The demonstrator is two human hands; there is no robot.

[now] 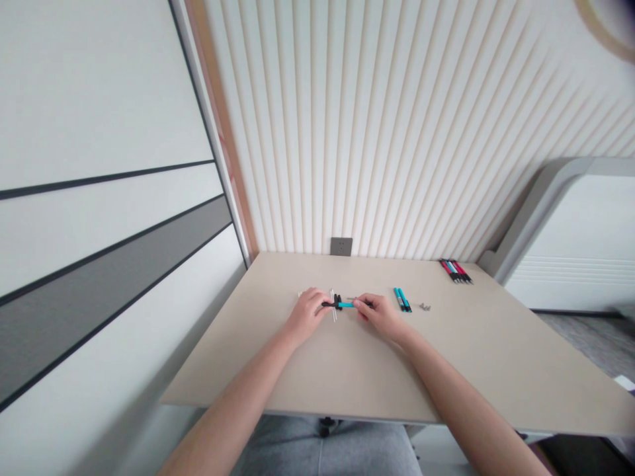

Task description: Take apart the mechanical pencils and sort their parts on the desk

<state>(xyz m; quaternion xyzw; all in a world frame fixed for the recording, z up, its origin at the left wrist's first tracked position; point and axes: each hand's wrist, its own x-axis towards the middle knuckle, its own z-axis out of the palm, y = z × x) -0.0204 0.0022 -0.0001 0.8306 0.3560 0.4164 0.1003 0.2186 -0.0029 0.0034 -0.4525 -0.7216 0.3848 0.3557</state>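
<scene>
Grip, left hand (307, 311): fingers closed on a slim black pen part (327, 304). Grip, right hand (378, 315): thumb and fingers pinching a turquoise pen barrel (346, 305). Barrel and black part lie in one line between the hands, above the near-middle of the desk (367, 377); whether they are joined cannot be told.

Thin white rods (335, 317): several, on the desk beside the left hand, partly covered. Short black pieces (339, 298): between the hands, next to the rods.

Turquoise pens (402, 299): two, side by side, just right of the right hand. Small metallic pieces (425, 307): a loose cluster, right of those pens. Row of pens (456, 272): red, white, turquoise and dark, far right corner.

Dark wall socket (341, 246): on the fluted wall (317, 132), behind the desk.
</scene>
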